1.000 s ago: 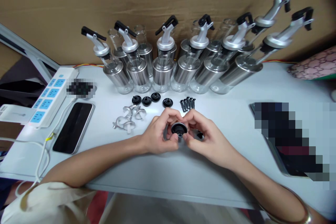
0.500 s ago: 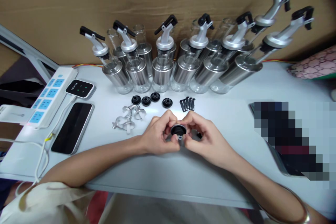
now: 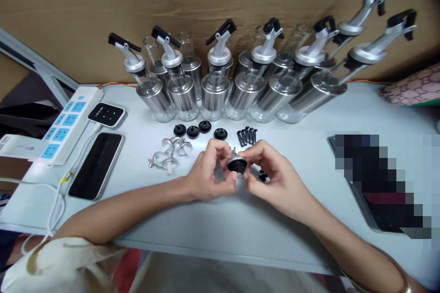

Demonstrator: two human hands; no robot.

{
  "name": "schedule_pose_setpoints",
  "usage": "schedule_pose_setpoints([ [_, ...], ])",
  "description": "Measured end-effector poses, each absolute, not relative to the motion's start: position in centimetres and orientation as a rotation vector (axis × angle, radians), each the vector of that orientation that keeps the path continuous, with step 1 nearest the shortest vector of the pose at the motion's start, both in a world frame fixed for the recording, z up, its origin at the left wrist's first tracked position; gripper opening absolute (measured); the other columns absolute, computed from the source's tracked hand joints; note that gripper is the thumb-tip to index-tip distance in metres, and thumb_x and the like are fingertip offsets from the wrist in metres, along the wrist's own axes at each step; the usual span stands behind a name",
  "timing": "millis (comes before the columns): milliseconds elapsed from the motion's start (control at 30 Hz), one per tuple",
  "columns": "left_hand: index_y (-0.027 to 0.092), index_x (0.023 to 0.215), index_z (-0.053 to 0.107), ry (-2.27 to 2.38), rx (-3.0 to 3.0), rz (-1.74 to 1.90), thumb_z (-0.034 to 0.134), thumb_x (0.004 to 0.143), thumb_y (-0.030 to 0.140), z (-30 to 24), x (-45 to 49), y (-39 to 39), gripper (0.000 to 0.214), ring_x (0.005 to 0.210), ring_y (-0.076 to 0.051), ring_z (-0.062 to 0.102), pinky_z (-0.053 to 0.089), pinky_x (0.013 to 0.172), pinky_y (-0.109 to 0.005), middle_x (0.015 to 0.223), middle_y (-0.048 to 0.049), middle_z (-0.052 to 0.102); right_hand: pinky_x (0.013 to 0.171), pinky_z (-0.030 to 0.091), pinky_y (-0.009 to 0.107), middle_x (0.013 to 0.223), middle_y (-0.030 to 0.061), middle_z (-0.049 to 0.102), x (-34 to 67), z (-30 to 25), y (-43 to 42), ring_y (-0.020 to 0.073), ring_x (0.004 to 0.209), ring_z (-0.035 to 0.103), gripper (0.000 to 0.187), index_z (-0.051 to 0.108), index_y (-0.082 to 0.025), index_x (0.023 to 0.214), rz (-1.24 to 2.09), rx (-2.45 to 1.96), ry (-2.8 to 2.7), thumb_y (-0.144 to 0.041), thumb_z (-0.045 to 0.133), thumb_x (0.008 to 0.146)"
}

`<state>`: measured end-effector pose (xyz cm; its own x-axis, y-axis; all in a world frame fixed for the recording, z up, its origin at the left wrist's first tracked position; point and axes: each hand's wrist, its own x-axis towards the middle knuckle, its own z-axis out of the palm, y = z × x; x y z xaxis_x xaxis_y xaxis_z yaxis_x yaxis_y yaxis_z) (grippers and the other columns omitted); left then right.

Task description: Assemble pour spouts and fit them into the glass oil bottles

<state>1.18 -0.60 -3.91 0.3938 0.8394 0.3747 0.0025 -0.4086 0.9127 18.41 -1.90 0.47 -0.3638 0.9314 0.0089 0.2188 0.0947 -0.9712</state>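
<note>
As the silver-and-black cap (image 3: 236,164) is being held just in front of the bottle row (image 3: 220,94), the left hand (image 3: 209,173) is gripping its rim while the right hand (image 3: 271,178) is pinching its underside (seemingly for steadiness); spare black gaskets (image 3: 198,130) are lying nearer the bottle row.

7 spouted bottles (image 3: 213,89) | 4 black seals (image 3: 193,132) | 1 held cap (image 3: 236,164) | 1 phone (image 3: 96,165) | 2 hands (image 3: 206,175)

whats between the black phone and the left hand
A small pile of silver spout pieces lies there, nearer the left hand gripping the round cap, in the head view.
</note>
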Motion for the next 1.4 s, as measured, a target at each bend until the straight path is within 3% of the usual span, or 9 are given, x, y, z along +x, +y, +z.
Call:
schedule_pose_setpoints([
  [133, 0.023, 0.103, 0.036, 0.726, 1.767, 1.195, 0.056, 0.082, 0.027, -3.5, 1.3, -0.4, 0.029, 0.072, -0.011, 0.049, 0.045, 0.066, -0.025, 0.087, 0.0005, 0.047, 0.069, 0.049, 0.026, 0.084, -0.0003, 0.066, 18.4, 0.3, -1.8, 0.0148, 0.077, 0.064, 0.024, 0.048, -0.025, 0.09, 1.207, -1.149, -1.616, -0.012, 0.061, 0.074],
  [333, 0.023, 0.108, 0.044, 0.76, 1.732, 1.197, 0.06, 0.087, 0.035, -3.7, 1.4, -0.3, 0.03, 0.079, -0.012, 0.052, 0.048, 0.067, -0.024, 0.1, -0.0033, 0.046, 0.07, 0.05, 0.026, 0.086, -0.0012, 0.059, 18.6, 0.1, -1.7, 0.0142, 0.081, 0.063, 0.024, 0.049, -0.026, 0.091, 1.154, -1.127, -1.612, -0.014, 0.063, 0.076],
  [633, 0.024, 0.11, 0.045, 0.734, 1.705, 1.192, 0.061, 0.086, 0.031, -3.9, 1.5, -0.1, 0.03, 0.088, -0.015, 0.053, 0.049, 0.069, -0.024, 0.105, -0.0046, 0.047, 0.074, 0.05, 0.031, 0.089, 0.0005, 0.064, 18.5, 0.2, -1.5, 0.0166, 0.083, 0.063, 0.018, 0.055, -0.024, 0.089, 1.109, -1.159, -1.639, -0.017, 0.066, 0.077],
  [900, 0.024, 0.109, 0.046, 0.749, 1.781, 1.275, 0.056, 0.081, 0.015, -4.2, 1.6, -0.2, 0.031, 0.096, -0.015, 0.054, 0.052, 0.078, -0.027, 0.105, -0.0043, 0.047, 0.076, 0.051, 0.032, 0.089, 0.0017, 0.068, 18.6, 0.6, -1.4, 0.0185, 0.086, 0.065, 0.012, 0.06, -0.024, 0.087, 1.111, -1.197, -1.656, -0.017, 0.064, 0.078],
  [1100, 0.025, 0.108, 0.047, 0.796, 1.974, 1.22, 0.062, 0.08, 0.016, -3.6, 1.9, -0.5, 0.033, 0.089, -0.015, 0.055, 0.051, 0.068, -0.023, 0.101, -0.003, 0.048, 0.067, 0.05, 0.029, 0.081, 0.0001, 0.064, 18.4, 0.5, -1.6, 0.0153, 0.071, 0.062, 0.013, 0.057, -0.023, 0.081, 1.153, -1.251, -1.541, -0.024, 0.069, 0.075],
  [1200, 0.024, 0.118, 0.04, 0.925, 2.087, 1.054, 0.061, 0.083, 0.021, -2.1, 1.3, -1.3, 0.042, 0.086, -0.015, 0.056, 0.051, 0.065, -0.025, 0.111, -0.007, 0.051, 0.064, 0.05, 0.028, 0.079, -0.0003, 0.062, 18.4, 0.6, -1.6, 0.0143, 0.068, 0.061, 0.015, 0.055, -0.023, 0.08, 1.173, -1.248, -1.451, -0.025, 0.069, 0.077],
  [1333, 0.022, 0.116, 0.042, 1.194, 2.425, 0.803, 0.05, 0.089, 0.02, 1.2, -2.4, -3.1, 0.029, 0.091, -0.021, 0.06, 0.052, 0.076, -0.033, 0.1, -0.0061, 0.059, 0.071, 0.053, 0.032, 0.081, 0.0017, 0.067, 18.7, 1.2, -1.5, 0.0184, 0.077, 0.067, 0.02, 0.052, -0.026, 0.082, 1.134, -1.22, -1.366, -0.028, 0.071, 0.079],
  [1400, 0.021, 0.117, 0.044, 1.592, 2.463, 0.753, 0.049, 0.09, 0.023, 2.3, -5.4, -4.0, 0.027, 0.09, -0.022, 0.062, 0.051, 0.075, -0.034, 0.103, -0.0077, 0.06, 0.071, 0.053, 0.034, 0.083, 0.0026, 0.069, 19.0, 1.5, -1.4, 0.0211, 0.083, 0.07, 0.021, 0.052, -0.027, 0.083, 1.09, -1.224, -1.349, -0.03, 0.072, 0.079],
])
